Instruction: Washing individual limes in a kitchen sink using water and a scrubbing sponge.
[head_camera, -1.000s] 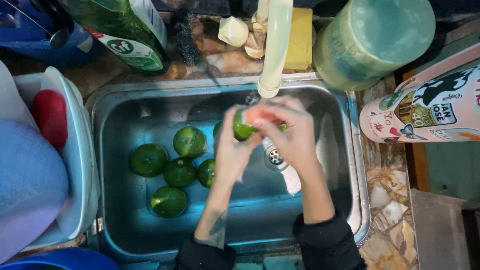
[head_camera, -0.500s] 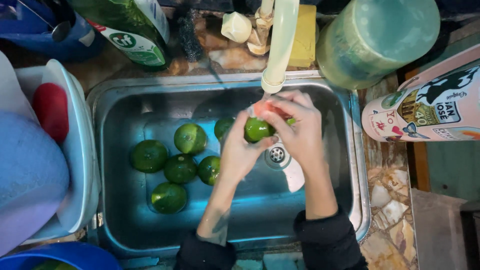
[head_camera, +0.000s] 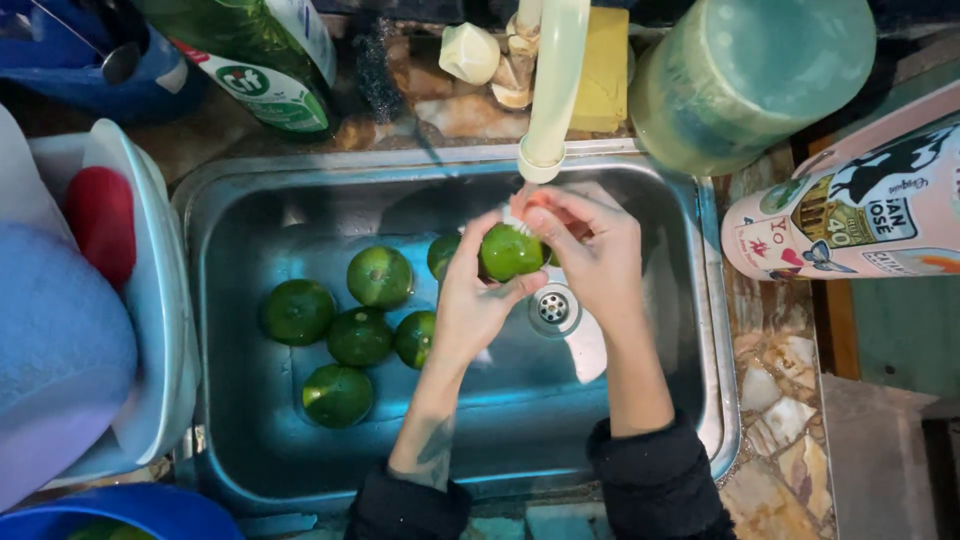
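Together, the left hand (head_camera: 478, 300) and right hand (head_camera: 590, 255) cup one lime (head_camera: 510, 252) under the tap (head_camera: 550, 90), above the drain (head_camera: 552, 308); six more limes (head_camera: 360, 335) lie toward the sink's (head_camera: 300, 215) left side.

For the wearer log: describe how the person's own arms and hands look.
Both hands are bare: the left hand and the right hand wear no gloves, and no rings or watch can be made out. Dark sleeves are pushed up towards the elbows, leaving the forearms bare. A dark tattoo marks the left forearm.
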